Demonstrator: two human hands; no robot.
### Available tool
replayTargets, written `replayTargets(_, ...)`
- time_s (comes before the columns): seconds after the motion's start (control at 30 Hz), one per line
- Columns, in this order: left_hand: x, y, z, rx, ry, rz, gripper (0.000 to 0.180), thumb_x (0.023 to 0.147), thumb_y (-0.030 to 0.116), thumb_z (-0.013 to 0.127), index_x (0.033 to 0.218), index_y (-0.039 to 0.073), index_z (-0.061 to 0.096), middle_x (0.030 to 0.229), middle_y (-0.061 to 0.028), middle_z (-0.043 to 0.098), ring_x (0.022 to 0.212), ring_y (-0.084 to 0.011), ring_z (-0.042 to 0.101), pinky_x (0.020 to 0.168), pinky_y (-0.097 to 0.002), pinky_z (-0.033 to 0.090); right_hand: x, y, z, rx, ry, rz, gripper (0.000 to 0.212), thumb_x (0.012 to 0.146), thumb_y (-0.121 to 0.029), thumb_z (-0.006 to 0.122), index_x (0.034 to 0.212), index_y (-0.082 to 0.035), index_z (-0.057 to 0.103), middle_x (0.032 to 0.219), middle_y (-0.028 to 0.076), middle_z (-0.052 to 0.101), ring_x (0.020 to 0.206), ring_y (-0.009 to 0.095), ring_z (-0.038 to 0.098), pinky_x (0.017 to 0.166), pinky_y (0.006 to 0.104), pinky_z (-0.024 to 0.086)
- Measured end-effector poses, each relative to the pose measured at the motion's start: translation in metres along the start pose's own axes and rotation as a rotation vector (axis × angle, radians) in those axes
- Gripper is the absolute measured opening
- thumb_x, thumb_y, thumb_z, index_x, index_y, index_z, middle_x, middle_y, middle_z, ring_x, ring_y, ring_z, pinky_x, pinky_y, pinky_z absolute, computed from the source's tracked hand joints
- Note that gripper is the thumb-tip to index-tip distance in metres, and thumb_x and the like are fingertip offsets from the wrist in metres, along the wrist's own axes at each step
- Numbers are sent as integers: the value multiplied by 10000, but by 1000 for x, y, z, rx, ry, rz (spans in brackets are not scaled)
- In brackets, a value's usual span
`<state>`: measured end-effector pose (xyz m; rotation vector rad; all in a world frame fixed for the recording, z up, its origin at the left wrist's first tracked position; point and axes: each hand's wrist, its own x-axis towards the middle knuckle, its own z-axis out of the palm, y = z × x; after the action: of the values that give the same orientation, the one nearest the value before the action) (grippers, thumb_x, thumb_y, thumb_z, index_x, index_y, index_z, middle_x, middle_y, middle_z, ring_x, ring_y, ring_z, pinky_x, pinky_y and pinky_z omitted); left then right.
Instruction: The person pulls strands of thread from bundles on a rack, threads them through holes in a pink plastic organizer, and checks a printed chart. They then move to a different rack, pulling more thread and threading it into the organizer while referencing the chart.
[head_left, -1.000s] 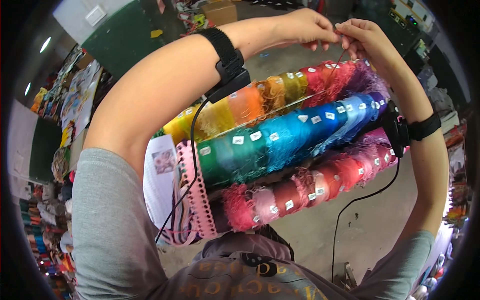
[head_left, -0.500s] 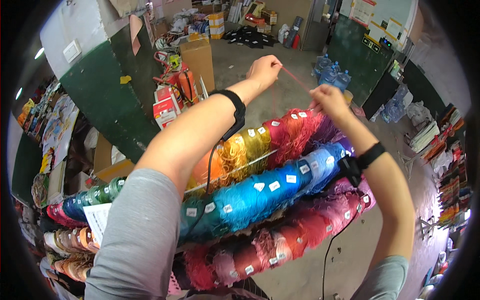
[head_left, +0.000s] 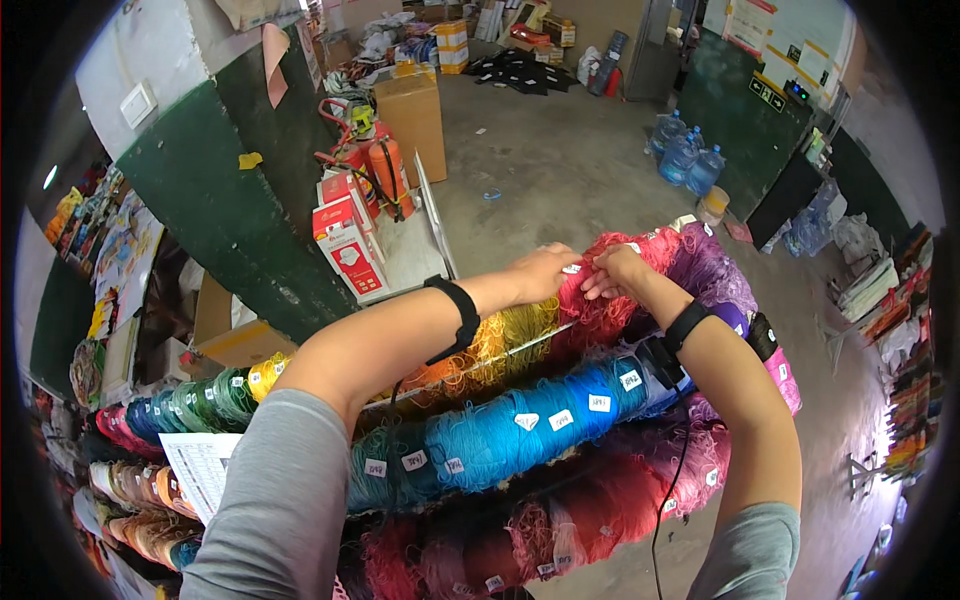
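Skeins of coloured yarn hang packed in long slanting rows before me, many with small white tags. On the far row, my left hand (head_left: 543, 272) bends over the edge of the red yarn (head_left: 605, 316), beside a white tag (head_left: 571, 268); its fingertips are partly hidden. Close by on its right, my right hand (head_left: 618, 270) has its fingers curled into the same red yarn. Olive and yellow yarn (head_left: 525, 335) lies left of the red, purple yarn (head_left: 712, 265) right of it. Blue yarn (head_left: 520, 425) fills the middle row, dark red yarn (head_left: 615, 510) the nearest.
Left of the rows are a printed sheet (head_left: 195, 470), a green and white wall (head_left: 210, 220), red boxes (head_left: 350, 250) and fire extinguishers (head_left: 390, 170). Water bottles (head_left: 680, 155) stand on the floor at the far right. A black cable (head_left: 672, 500) hangs from my right wrist.
Both hands have come down and nearer to me onto the red yarn. The pink strand stretched between them no longer shows. The view has shifted, showing more of the boxes at left.
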<state>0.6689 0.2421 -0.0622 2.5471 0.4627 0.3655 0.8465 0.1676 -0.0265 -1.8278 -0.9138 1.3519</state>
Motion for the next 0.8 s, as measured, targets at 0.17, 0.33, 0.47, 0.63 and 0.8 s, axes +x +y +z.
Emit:
replayTargets(0.17,5,13,15,1,-6,-45,461,875,111,509,1330,97,437,1374,-104,392,1221,-298,421,1034,-374,361,9,5,-2,-32,-6,24,283,952,-131,353,928,75,546,747,224,666,550,296,657,418,318,459)
replayTargets(0.33,9,24,9,199,-173,-168,490,878,160,528,1352,98,415,1397,-84,375,1221,-339,389,1032,-391,364,4,-2,-1,-73,-15,47,238,944,-157,389,995,17,544,795,181,677,572,261,663,424,289,471)
replayTargets(0.47,11,13,18,197,-152,-136,531,871,173,545,1372,93,390,1430,-75,348,1231,-358,369,1042,-401,350,-6,-10,-16,-183,227,-198,185,899,-162,525,973,2,570,685,98,615,504,243,634,409,321,445)
replayTargets(0.63,19,13,16,173,-227,-163,602,848,205,572,1394,81,352,1468,-92,312,1242,-369,352,1071,-390,313,-67,-57,-65,-65,355,-619,192,874,-255,589,963,-95,644,909,-12,618,868,94,537,732,275,400)
replayTargets(0.8,34,10,21,226,-252,-116,633,825,232,588,1392,74,355,1452,-119,336,1290,-334,338,1080,-412,261,-216,-118,-106,503,41,-1044,178,932,-206,509,940,-61,610,1071,104,634,1113,208,545,1004,408,379)
